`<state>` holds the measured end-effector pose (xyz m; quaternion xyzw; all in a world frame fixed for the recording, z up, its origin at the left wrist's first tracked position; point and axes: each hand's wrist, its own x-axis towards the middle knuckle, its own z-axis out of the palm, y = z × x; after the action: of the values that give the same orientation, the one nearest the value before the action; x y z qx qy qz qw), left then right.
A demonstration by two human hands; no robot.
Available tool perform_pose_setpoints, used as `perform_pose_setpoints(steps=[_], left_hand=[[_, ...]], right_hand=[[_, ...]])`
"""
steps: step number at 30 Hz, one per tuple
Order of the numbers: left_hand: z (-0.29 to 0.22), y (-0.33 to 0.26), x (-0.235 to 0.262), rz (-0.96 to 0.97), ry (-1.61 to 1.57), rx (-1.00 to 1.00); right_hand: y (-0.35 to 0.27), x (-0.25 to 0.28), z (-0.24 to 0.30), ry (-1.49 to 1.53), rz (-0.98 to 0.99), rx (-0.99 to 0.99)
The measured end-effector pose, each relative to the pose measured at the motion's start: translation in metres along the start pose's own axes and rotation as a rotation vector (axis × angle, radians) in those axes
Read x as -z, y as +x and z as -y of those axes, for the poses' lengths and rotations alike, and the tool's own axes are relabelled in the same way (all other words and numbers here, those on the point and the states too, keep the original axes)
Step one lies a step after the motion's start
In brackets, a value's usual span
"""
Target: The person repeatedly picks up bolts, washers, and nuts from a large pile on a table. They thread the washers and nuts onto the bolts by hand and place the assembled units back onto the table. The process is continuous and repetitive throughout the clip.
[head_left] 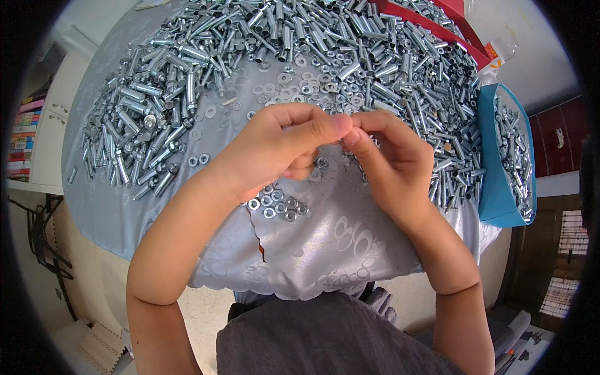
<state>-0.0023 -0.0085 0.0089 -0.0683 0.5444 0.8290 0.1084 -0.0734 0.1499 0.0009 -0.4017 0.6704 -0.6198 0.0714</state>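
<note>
My left hand [275, 147] and right hand [387, 159] meet fingertip to fingertip at frame centre, pinched together on something hidden, raised above the nuts [278, 205] for close sight.

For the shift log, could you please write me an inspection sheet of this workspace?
Surface: table under a silvery patterned cloth.
Job's things: heap of metal sleeves; washers; nuts near the left hand.
Clutter: blue box of more metal parts; red box.
Grippers: left hand and right hand meet fingertip to fingertip, pinching something too small to tell.
Cables: dark cords below the shelf.
Surroundings: books on the shelf; pale floor.
</note>
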Motion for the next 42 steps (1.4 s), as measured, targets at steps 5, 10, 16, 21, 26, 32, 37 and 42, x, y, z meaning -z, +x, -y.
perform_pose_setpoints(steps=[5,10,16,21,26,32,37,42], left_hand=[[-0.002,0.001,0.001,-0.013,-0.120,0.026],[-0.001,-0.001,-0.003,-0.043,0.074,0.011],[-0.006,-0.002,-0.004,-0.119,0.030,0.004],[-0.006,0.002,0.003,-0.243,-0.134,-0.065],[-0.007,0.003,0.005,-0.290,-0.175,-0.050],[-0.005,0.001,0.005,-0.271,-0.182,-0.078],[-0.007,-0.001,0.005,-0.223,-0.130,-0.106],[-0.003,-0.003,-0.001,-0.201,0.014,-0.171]], right_hand=[[0.005,0.004,-0.001,-0.099,0.029,0.150],[0.003,0.004,-0.003,0.031,0.066,0.055],[0.005,0.005,0.003,-0.026,0.099,-0.041],[0.009,0.018,-0.004,-0.390,0.543,0.510],[0.001,0.007,0.005,-0.511,0.605,0.442],[-0.004,-0.003,0.000,-0.499,0.617,0.452],[0.002,0.009,0.008,-0.377,0.520,0.291],[0.005,0.013,0.008,-0.213,0.145,0.226]])
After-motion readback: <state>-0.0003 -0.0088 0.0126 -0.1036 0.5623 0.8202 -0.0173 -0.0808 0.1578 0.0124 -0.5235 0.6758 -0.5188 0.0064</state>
